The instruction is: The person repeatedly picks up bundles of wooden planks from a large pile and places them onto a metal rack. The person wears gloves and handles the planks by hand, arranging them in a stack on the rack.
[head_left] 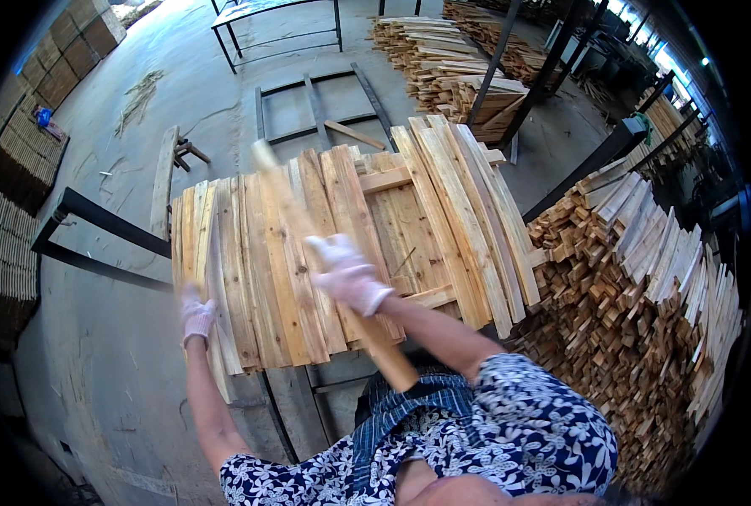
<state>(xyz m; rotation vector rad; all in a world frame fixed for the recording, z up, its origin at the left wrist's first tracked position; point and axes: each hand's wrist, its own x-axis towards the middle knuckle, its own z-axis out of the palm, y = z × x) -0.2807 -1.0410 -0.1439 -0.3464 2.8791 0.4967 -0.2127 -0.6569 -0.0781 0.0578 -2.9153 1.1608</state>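
My right hand (346, 274), in a white-and-pink work glove, is closed around a long wooden board (382, 352). The board slants over the stack from far left to near right and is smeared by motion. At the left end of a row of wooden slats (257, 270), my gloved left hand (196, 314) lies against the outermost pieces. Its fingertips are blurred, so its grip on a slat is unclear. More slats (455, 228) lie side by side at the right of the stack. Between the two groups, lower boards and crosspieces (386, 180) show through a gap.
A large pile of cut wood (628, 304) stands close on the right. Black metal posts (110, 221) flank the stack. Beyond it lie a metal frame (316, 105) and a wooden bench (166, 177). More stacked wood (443, 63) stands at the far right.
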